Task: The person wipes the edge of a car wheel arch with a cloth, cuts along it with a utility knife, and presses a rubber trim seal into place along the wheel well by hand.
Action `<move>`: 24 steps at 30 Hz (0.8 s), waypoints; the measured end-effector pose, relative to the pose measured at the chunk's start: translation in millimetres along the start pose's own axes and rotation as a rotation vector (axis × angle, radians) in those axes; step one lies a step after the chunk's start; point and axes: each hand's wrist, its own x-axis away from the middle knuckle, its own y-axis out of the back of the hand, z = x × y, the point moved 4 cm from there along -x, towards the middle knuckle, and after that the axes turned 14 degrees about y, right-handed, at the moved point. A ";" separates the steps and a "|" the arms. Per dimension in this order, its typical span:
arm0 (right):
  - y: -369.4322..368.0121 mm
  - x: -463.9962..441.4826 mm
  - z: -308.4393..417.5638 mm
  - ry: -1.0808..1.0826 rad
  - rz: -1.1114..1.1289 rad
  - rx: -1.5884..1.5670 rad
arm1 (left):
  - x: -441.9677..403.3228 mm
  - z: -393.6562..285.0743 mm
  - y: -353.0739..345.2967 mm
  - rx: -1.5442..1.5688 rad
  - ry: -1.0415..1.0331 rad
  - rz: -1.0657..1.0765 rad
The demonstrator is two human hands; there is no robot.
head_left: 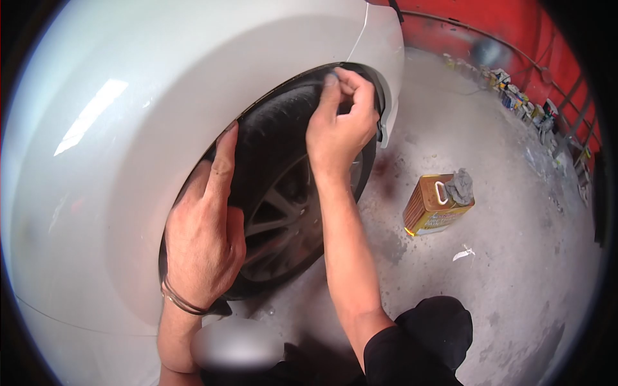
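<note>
A pale silver-white car fender (84,193) curves over a black tire (273,122) and a dark multi-spoke wheel (283,215). Along the arch's rim runs a thin dark edge (264,100). My left hand (203,241), a dark cord bracelet at its wrist, lies against the lower part of this rim. Its index finger is stretched out, the tip touching the edge, while other fingers are partly hidden behind the hand. Higher up, my right hand (338,132) has thumb and fingers pinched together at the top of the arch. What lies between those fingertips is too small to name.
On the concrete floor (502,276) to the right stands a gold-brown metal can (438,204) with a grey crumpled rag (460,186) on top. A white scrap (463,253) lies near it. Several small containers (515,100) line the red wall (502,22).
</note>
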 end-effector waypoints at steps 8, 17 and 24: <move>8.7 -7.9 -20.8 -0.212 -0.028 -0.011 | -1.7 -0.5 0.7 0.046 -0.026 0.035; 109.6 118.4 -103.1 -1.160 -0.116 -0.361 | 1.2 -5.5 3.1 -0.018 -0.005 0.050; 188.1 223.6 -134.5 -1.453 -0.004 -0.402 | 1.5 -5.6 5.1 -0.095 -0.027 0.043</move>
